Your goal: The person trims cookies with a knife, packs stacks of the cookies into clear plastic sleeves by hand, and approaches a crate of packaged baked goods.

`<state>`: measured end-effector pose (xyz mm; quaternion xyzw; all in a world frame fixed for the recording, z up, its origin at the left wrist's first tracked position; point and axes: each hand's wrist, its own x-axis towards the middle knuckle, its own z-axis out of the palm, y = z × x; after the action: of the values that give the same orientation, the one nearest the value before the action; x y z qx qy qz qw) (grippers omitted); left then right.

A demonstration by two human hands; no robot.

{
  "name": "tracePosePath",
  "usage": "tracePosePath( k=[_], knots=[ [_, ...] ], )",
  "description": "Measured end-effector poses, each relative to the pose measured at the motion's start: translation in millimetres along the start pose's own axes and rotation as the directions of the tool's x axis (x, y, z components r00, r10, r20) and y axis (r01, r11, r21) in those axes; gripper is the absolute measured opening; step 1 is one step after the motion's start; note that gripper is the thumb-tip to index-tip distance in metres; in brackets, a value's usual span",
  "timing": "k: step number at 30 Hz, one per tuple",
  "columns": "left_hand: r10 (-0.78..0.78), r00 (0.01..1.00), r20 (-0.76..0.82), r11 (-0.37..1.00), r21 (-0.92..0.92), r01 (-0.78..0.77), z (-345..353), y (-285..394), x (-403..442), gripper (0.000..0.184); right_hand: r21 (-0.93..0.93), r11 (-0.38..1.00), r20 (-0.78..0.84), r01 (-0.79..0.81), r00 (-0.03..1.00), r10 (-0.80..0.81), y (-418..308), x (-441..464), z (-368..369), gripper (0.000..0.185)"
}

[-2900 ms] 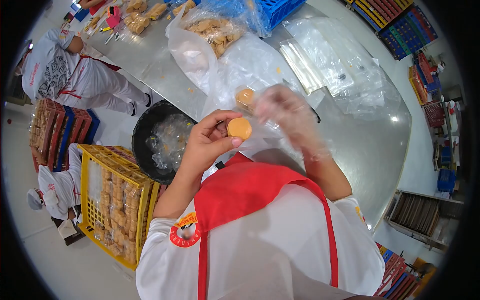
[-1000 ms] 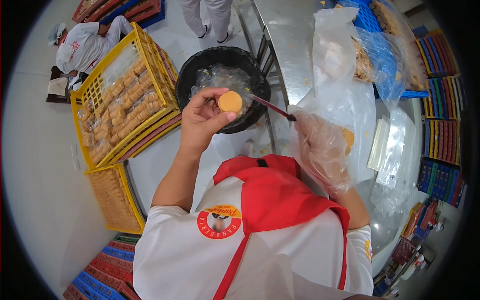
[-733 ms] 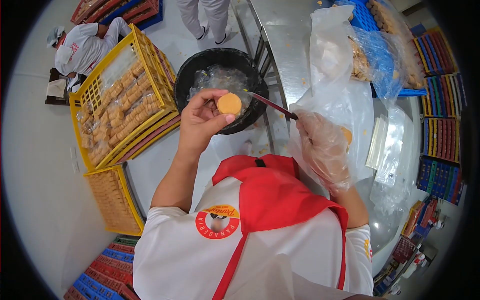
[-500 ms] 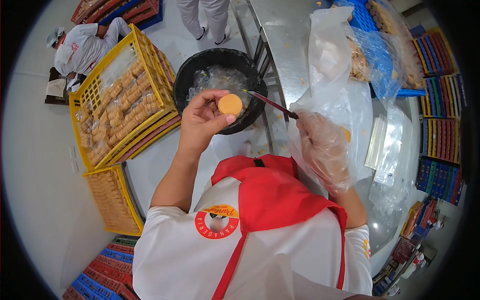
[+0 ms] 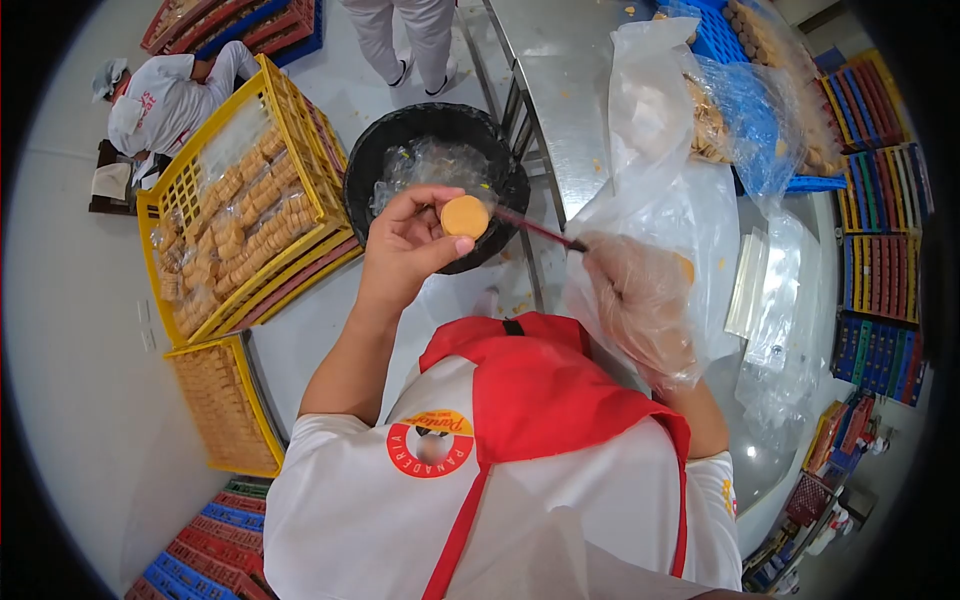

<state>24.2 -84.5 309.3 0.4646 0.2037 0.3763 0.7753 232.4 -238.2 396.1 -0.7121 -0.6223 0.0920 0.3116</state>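
Note:
My bare left hand (image 5: pixel 407 235) pinches a round golden biscuit (image 5: pixel 465 215) by its edge, its flat face up. In a clear plastic glove, my right hand (image 5: pixel 640 300) grips a knife (image 5: pixel 540 230) with a dark reddish, narrow blade that points left. The knife's tip reaches the right edge of the biscuit; I cannot tell whether it touches. Below them stands a black bin (image 5: pixel 355 150) lined with crumpled clear plastic (image 5: pixel 430 165). White plastic sheeting (image 5: pixel 690 210) lies on the steel table beside my right hand.
Yellow crates (image 5: pixel 325 190) of packed biscuits stand at the left, near a crouching person (image 5: pixel 165 95). Another person's legs (image 5: pixel 405 40) are beyond the bin. On the steel table (image 5: pixel 560 60) a blue crate (image 5: pixel 720 40) holds more biscuits. Stacked crates (image 5: pixel 880 190) line the right.
My right hand has moved slightly left, bringing the knife from just off the biscuit to its right edge. My left hand still holds the biscuit, shifted very slightly.

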Motion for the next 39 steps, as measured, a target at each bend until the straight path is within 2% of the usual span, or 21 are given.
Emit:
tracePosePath(
  k=[2, 5, 8, 11, 14, 17, 20, 23, 26, 29, 32, 35, 38, 39],
  knots=[
    [-0.017, 1.000, 0.003, 1.000, -0.003, 0.017, 3, 3, 1, 0.052, 0.119, 0.993, 0.050, 0.023, 0.998, -0.029, -6, -3, -2, 0.022],
    [-0.008, 1.000, -0.006, 1.000, 0.008, 0.009, 3, -1, 3, 0.052, -0.062, 0.997, -0.002, -0.045, 0.999, 0.045, -2, 0, -1, 0.023],
    [-0.016, 1.000, 0.016, 1.000, 0.006, 0.016, 4, 0, 3, 0.052, 0.152, 0.988, 0.016, 0.038, 0.999, -0.041, -5, -3, -1, 0.021],
    [0.021, 1.000, 0.016, 1.000, -0.014, -0.021, 8, -1, 5, 0.049, -0.098, 0.994, 0.006, -0.038, 0.999, 0.038, -1, -1, -1, 0.022],
    [-0.023, 1.000, 0.020, 1.000, 0.001, 0.023, 9, 2, 5, 0.052, 0.134, 0.989, 0.016, 0.061, 0.998, -0.063, 0, -3, -4, 0.023],
    [-0.032, 0.999, 0.023, 0.999, 0.007, 0.032, 7, -1, 6, 0.052, -0.016, 0.999, 0.004, -0.043, 0.999, 0.043, -2, -2, -3, 0.024],
    [-0.033, 0.998, 0.044, 0.999, 0.008, 0.033, 10, 1, 5, 0.052, 0.071, 0.991, -0.058, 0.112, 0.992, -0.108, -1, -2, -6, 0.024],
    [-0.012, 0.999, 0.050, 0.999, -0.035, 0.014, 13, -1, 5, 0.049, -0.090, 0.994, -0.035, 0.065, 0.997, -0.068, 0, -7, 0, 0.023],
    [-0.016, 0.997, 0.075, 0.999, -0.029, 0.018, 15, 1, 5, 0.048, 0.080, 0.994, -0.026, 0.074, 0.997, -0.072, -3, -4, -8, 0.023],
    [-0.031, 0.997, 0.076, 0.999, -0.012, 0.032, 18, 3, 6, 0.048, -0.122, 0.990, 0.011, 0.074, 0.997, -0.073, -1, -3, -6, 0.037],
    [-0.037, 0.995, 0.087, 0.999, -0.018, 0.039, 17, 3, 6, 0.047, 0.022, 0.992, -0.041, 0.125, 0.991, -0.124, -7, -2, -10, 0.025],
    [-0.024, 0.996, 0.086, 1.000, 0.012, 0.024, 17, 0, 7, 0.047, -0.051, 0.999, 0.009, 0.006, 1.000, -0.005, -10, -3, -10, 0.025],
    [-0.012, 0.994, 0.108, 1.000, 0.014, 0.010, 16, -3, 6, 0.046, 0.094, 0.995, 0.019, 0.023, 0.999, -0.025, -10, 0, -16, 0.026],
    [-0.014, 0.994, 0.106, 1.000, 0.011, 0.013, 16, -3, 6, 0.046, 0.052, 0.998, 0.011, 0.045, 0.999, -0.046, -9, -1, -13, 0.026]
  ],
)
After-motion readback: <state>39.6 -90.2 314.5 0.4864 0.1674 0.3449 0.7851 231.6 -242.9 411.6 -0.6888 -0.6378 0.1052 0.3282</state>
